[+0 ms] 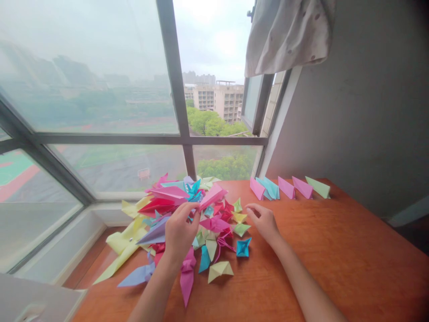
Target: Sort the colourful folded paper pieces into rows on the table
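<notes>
My left hand [182,228] reaches over a heap of coloured origami, its thumb and fingers pinched on the near end of a pink paper plane [213,196]. To the right of the heap, my right hand [264,222] hovers with loosely bent fingers and nothing visible in them. Close to its fingertips lie small folded pieces: a yellow one [239,218], a green one [241,230] and a blue one [243,247]. Purple folded paper [156,232] sits beside my left hand, and a magenta piece [187,275] lies below it. Some of the heap is hidden behind my left hand.
Folded paper planes stand in a row along the table's back edge, among them a blue one [270,188] and a pale green one [317,187]. A window frame [187,140] rises behind the wooden table [335,255]. A curtain [290,38] hangs at upper right.
</notes>
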A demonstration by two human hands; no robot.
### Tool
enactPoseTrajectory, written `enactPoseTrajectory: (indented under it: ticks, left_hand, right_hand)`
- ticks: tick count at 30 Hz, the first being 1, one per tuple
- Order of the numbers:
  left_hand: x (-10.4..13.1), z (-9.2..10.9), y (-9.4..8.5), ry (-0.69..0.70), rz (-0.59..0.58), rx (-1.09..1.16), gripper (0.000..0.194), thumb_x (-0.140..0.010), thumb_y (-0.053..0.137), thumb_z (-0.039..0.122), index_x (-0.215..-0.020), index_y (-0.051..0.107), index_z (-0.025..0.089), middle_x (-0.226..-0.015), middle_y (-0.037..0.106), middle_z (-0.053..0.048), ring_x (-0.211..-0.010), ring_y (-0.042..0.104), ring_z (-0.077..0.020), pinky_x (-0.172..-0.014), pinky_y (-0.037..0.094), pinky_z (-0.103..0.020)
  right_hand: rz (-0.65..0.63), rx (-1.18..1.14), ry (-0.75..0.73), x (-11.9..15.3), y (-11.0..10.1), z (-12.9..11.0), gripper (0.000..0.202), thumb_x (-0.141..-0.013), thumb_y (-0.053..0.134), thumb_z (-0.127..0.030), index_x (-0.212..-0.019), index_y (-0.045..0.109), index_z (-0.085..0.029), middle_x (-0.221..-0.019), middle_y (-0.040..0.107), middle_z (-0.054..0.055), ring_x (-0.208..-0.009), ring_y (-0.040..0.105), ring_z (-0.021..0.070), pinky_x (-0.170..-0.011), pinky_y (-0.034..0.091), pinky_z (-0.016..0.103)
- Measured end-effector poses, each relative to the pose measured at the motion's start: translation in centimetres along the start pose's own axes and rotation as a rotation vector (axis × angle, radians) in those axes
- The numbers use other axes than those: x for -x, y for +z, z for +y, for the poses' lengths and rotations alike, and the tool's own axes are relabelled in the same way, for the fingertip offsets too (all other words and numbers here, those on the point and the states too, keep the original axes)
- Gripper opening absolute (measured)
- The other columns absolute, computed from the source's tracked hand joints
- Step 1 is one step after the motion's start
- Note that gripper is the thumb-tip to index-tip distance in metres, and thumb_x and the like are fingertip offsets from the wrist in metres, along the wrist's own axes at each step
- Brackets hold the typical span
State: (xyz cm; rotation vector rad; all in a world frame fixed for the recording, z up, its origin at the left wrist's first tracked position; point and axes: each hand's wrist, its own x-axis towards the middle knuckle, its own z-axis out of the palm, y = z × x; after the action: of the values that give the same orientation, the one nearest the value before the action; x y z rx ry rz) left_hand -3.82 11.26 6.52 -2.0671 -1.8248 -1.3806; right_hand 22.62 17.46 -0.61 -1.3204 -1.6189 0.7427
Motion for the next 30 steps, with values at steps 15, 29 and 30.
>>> enactPoseTrajectory:
  ticks: [15,29,30]
  left_hand:
    - [1.9,2.6,1.5,0.517,-0.224,0.027,0.016,-0.093,0.052,0.014,-0.101,0.064,0.021,-0.097,0.071,-0.005,-0.086,0.061,-0.0182,-0.078,0.051,-0.030]
    - [1.2,1.8,1.0,0.385,-0.272,0.069,0.024,-0.092,0.057,0.022,-0.115,0.062,0.022,-0.115,0.066,-0.009,-0.107,0.062,-0.0237,-0.092,0.052,-0.038]
    - [1.1,1.6,1.0,0.376,-0.312,0.093,0.021,-0.092,0.056,0.022,-0.112,0.063,0.022,-0.111,0.068,-0.008,-0.103,0.063,-0.0224,-0.089,0.053,-0.037]
  right_hand:
    - [-0.335,-0.668,0.213,2.5,1.2,-3.9,0.045,-0.066,0.076,-0.059,-0.084,0.065,-0.018,-0.063,0.061,0.001,-0.058,0.060,0.0164,-0.051,0.052,0.028]
    - [-0.447,-0.763,0.148,2.4,-0.2,-4.4,0.037,-0.072,0.076,-0.044,-0.100,0.075,-0.020,-0.101,0.071,0.009,-0.082,0.069,0.0255,-0.060,0.058,0.033]
    - [-0.450,-0.767,0.137,2.4,-0.3,-4.4,0.036,-0.072,0.075,-0.043,-0.099,0.075,-0.020,-0.106,0.070,0.010,-0.088,0.069,0.0276,-0.060,0.059,0.034]
